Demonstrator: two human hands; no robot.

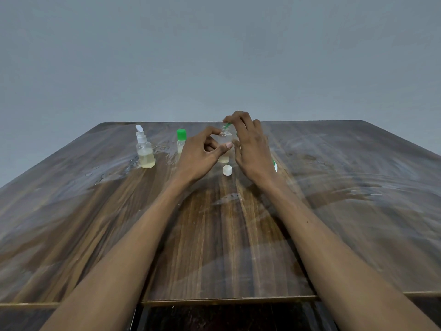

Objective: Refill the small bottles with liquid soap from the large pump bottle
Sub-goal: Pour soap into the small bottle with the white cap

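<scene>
1. The left hand (200,155) grips the small clear bottle (225,139), standing on the table (334,187).
2. At the bottle's 12 o'clock, the right hand (250,144) pinches a green cap (226,126).
3. No writing is legible.

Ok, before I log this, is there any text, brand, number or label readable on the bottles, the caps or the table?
No text can be read in this view.
Spray bottle: clear, no label visible.
Green-capped bottle: no print visible.
Small bottle held by the left hand: clear, unlabelled.
White cap: plain.
White and green object behind the right hand: mostly hidden; any print cannot be seen.
</scene>
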